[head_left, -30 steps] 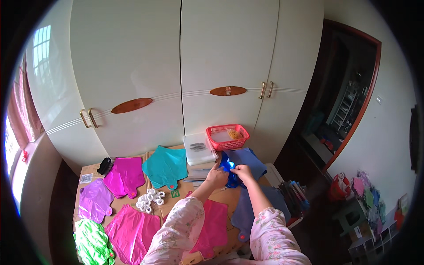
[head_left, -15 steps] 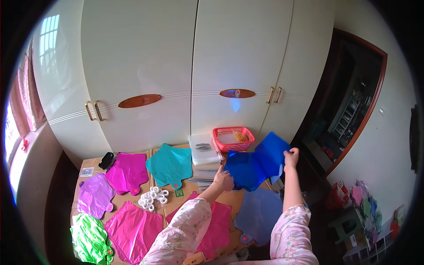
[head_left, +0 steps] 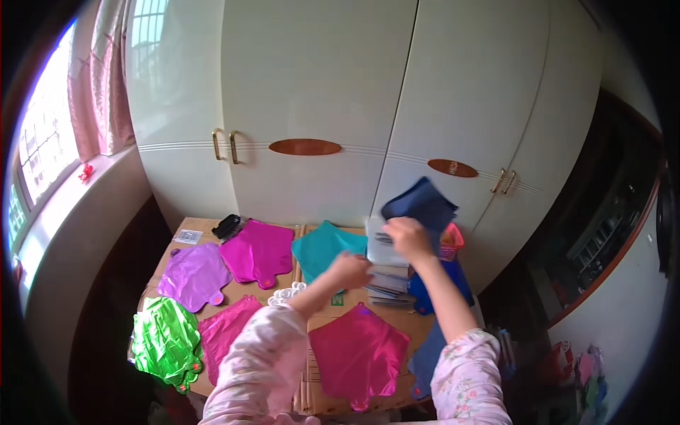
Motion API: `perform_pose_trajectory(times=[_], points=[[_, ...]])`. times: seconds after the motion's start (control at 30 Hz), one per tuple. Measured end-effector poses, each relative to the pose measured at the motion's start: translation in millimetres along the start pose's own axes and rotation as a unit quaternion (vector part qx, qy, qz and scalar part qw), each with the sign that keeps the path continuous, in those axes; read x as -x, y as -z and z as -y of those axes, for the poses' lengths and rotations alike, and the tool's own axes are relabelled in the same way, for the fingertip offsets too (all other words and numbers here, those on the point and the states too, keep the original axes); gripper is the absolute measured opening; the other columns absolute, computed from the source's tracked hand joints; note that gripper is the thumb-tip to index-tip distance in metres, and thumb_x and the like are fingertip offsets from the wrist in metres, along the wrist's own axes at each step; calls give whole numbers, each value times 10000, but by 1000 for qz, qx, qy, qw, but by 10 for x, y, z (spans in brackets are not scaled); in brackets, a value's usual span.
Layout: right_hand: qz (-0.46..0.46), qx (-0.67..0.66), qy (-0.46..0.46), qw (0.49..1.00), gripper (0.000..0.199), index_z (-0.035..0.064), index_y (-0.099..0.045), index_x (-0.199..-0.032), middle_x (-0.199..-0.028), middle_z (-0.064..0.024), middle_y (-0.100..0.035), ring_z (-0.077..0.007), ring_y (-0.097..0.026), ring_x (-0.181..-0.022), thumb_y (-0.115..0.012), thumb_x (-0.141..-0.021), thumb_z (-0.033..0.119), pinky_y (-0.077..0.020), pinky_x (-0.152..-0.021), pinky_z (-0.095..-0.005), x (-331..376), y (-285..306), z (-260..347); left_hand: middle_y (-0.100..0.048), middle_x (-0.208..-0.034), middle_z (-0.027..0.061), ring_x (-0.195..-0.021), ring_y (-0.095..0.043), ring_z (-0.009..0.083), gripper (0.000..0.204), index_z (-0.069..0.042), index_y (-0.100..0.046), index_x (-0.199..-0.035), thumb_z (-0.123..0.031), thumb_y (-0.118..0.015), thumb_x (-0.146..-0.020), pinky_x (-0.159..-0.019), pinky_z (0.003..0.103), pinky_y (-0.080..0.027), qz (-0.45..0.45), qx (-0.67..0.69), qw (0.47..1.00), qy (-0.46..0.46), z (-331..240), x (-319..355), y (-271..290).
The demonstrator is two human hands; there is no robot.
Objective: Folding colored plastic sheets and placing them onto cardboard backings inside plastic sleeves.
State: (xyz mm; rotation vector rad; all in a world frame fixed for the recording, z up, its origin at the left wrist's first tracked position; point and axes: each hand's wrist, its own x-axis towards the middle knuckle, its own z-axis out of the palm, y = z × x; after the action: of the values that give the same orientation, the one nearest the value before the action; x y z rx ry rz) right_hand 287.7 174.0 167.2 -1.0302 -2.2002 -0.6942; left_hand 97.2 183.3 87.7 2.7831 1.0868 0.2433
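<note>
My right hand is raised over the stack at the table's back, fingers closed, against a dark blue sheet that stands up behind it. It seems to grip the sheet's near edge. My left hand is closed beside the near left of the stack of flat grey packs; what its fingers hold, if anything, is hidden. Under the sheet lies a clear plastic bag pile. A bright blue foil balloon lies flat, partly behind my right forearm. Left of my left hand is a flat teal star-shaped foil balloon.
More flat foil balloons cover the cardboard: magenta, lilac, green, pink. White ribbon rolls sit behind my left forearm. A red basket and a black object stand near the cupboard.
The view has swung left. My right hand has come from the right to above the stack. The blue balloon spread between my hands now lies at the right; a darker blue sheet is raised.
</note>
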Motion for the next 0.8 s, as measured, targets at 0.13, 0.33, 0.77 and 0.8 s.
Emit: perform_pose_trajectory(times=[0.13,0.33,0.77,0.8], points=[[-5,-20,50,999,75,96,-617,-717,-754,-45,-579,-226,-615,-767,-571,-776,105,-500,-679,-366,-135,-860,472,-669,-1045,138,-999,-627,325,379,-78,-648,-1097,-348,-607,-835,-870,442,-494,-38,36,991,120,978,749,141],[9,12,44,999,121,123,-584,-648,-729,-22,-567,-193,-612,-740,-563,-767,135,-502,-650,-341,-173,-1284,642,-668,-1052,145,-989,-634,322,355,-93,-659,-1081,-337,-602,-830,-833,447,-506,-102,2,994,47,1254,1191,55],[222,-121,88,964,163,74,-647,-692,-758,-66,-633,-275,-671,-779,-622,-769,216,-556,-686,-400,346,-1870,1125,-680,-932,158,-891,-640,360,299,-104,-669,-1039,-312,-598,-835,-771,458,-509,-27,80,989,121,1472,1191,-282],[212,-114,88,967,168,74,-647,-688,-737,-70,-631,-282,-672,-758,-627,-770,219,-557,-678,-399,373,-1911,1125,-680,-930,157,-891,-640,359,295,-101,-671,-1035,-305,-597,-836,-773,456,-508,-34,82,989,121,1468,1186,-287]])
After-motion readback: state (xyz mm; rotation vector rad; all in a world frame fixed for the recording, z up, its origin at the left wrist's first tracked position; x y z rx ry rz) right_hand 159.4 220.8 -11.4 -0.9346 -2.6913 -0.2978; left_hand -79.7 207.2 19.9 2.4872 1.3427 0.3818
